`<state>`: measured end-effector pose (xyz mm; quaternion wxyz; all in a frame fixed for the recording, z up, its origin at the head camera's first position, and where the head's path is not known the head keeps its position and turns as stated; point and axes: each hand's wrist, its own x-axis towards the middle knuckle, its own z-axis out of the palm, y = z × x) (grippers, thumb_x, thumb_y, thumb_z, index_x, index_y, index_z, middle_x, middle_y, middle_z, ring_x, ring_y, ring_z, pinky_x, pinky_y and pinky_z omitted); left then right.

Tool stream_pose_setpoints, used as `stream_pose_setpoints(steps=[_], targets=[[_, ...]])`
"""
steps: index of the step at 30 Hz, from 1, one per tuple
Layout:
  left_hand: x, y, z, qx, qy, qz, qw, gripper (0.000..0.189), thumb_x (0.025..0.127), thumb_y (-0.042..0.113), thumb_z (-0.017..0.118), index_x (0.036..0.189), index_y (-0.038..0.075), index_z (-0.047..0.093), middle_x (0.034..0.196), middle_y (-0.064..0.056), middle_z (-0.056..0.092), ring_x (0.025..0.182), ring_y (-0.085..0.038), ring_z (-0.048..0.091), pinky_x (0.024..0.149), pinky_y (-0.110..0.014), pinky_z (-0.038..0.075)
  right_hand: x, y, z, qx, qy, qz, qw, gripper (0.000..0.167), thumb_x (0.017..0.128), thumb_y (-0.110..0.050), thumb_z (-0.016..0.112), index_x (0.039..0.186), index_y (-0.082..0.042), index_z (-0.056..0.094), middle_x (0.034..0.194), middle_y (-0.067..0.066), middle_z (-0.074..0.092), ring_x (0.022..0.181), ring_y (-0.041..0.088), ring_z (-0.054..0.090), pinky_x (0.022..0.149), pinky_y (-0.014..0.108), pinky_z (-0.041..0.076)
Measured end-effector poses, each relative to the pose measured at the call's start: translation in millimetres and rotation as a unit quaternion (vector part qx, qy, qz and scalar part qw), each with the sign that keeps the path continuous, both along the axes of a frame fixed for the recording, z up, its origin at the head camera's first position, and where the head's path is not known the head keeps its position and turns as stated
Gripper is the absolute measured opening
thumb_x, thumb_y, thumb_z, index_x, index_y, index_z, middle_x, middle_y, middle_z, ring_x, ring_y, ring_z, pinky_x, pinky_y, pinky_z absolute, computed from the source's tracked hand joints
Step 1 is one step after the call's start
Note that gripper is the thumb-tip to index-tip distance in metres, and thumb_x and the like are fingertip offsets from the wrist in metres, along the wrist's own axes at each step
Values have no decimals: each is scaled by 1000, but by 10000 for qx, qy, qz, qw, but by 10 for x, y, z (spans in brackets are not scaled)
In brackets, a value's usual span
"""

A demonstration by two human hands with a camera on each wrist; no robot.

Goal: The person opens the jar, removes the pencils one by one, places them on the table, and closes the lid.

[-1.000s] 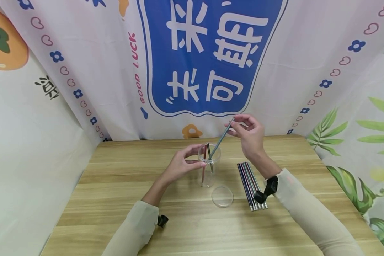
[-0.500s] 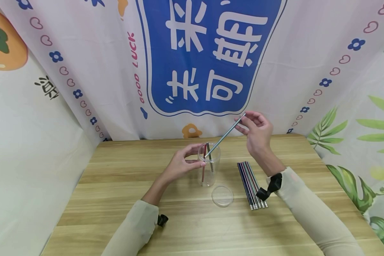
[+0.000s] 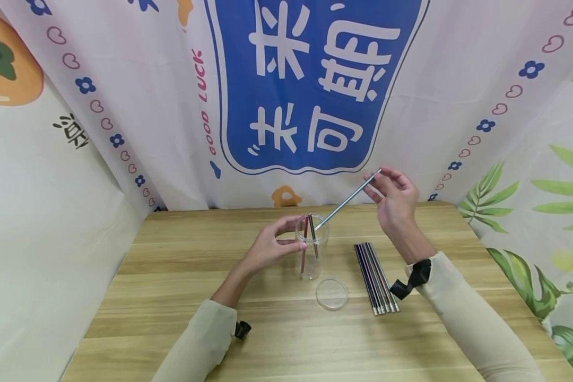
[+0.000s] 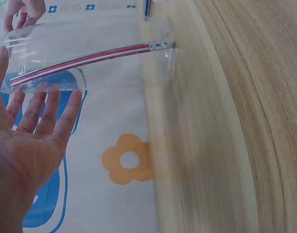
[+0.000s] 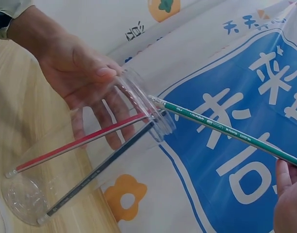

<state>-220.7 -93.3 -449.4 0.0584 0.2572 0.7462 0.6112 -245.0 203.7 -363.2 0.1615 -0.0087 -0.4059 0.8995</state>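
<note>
At the left, the left grip [image 3: 273, 244] holds the upper part of the clear jar [image 3: 310, 260], thumb to one side, fingers to the other; the jar stands upright on the bench [image 3: 277, 339]. Apply light, even pressure, as a sideways push could tip it. Inside, the red pencil [image 5: 80, 143] and the dark pencil [image 5: 99, 170] stand eraser end down, upper ends close together, lower ends apart. A clear disc [image 3: 331, 293], probably the lid, lies flat on the bench near the jar. The green pencil [image 3: 347, 200] slants up and rightward from the jar mouth, eraser end at the mouth; whether that end is below the rim cannot be told. The step appears to be insertion: steepen the pencil first, clear the rim and both standing pencils, then lower it smoothly. A row of pencils [image 3: 376, 278] lies on the bench farther right; avoid brushing it with the forearm. The right grip [image 3: 397, 199] pinches the green pencil near its upper end; release only once the jar supports it.
</note>
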Motion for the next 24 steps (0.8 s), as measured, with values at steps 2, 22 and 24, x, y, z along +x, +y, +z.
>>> stream_pose_setpoints(steps=[2,22,24], targets=[[-1,0,-3,-4,3,8,10000,65,89,13,87,148,13,59,142,-10,66,132,-31,63,103,-38,61,-5,26,13,-104,-8,11,9999,14,97,10,70,109,3,67,95,14,73,87,27,79,78,37,68],[-11,-1,-13,-89,67,28,9999,66,89,15,88,148,13,59,143,-8,66,133,-29,62,103,-35,61,20,362,-3,-428,-392,483,9971,14,94,12,72,104,3,70,93,16,76,83,27,79,76,37,69],[-9,-2,-10,-84,70,31,9999,66,90,15,88,148,14,59,143,-8,67,133,-29,62,103,-35,61,21,397,-32,-331,-442,562,9969,14,94,11,72,105,3,70,94,16,76,84,27,79,77,37,69]])
